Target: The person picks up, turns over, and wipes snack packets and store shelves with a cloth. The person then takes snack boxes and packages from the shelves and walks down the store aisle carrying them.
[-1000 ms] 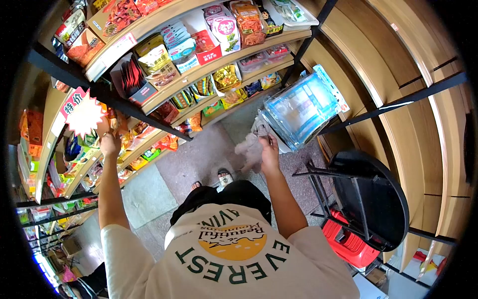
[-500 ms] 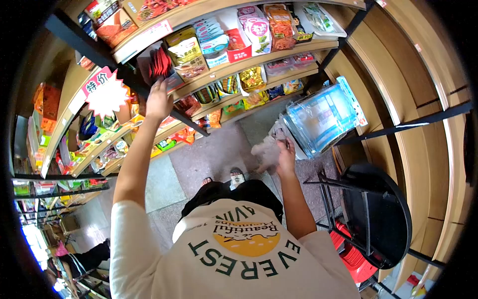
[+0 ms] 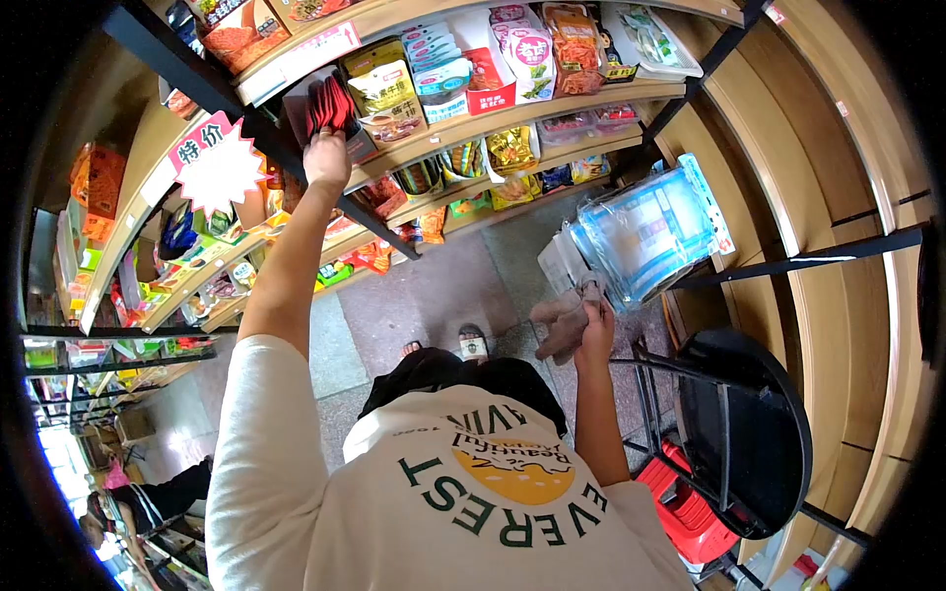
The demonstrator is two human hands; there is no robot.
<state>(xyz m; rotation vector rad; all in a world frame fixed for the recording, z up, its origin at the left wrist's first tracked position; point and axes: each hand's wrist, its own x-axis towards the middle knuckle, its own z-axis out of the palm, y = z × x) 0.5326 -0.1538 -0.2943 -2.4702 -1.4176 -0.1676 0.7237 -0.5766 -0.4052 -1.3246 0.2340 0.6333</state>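
Note:
My left hand reaches up to a shelf, its fingers closed at the lower ends of several red packets in an open box. The fingertips are partly hidden among the packets. Right of that box stand gold-and-brown snack pouches. Low on the right, my right hand is shut on a crumpled grey-brown cloth, which hangs down to the left of the fingers. Just beyond the cloth is a stack of blue-and-clear plastic-wrapped packs.
Snack shelves run across the front, with a white starburst price sign at the left. Bare wooden shelves stand on the right. A black round stool and a red plastic object are near my right side. Another person is at lower left.
My left hand has moved slightly right and its fingers have closed in on the red packets. My right hand, holding the cloth, has shifted right and a little down; the cloth hangs more bunched.

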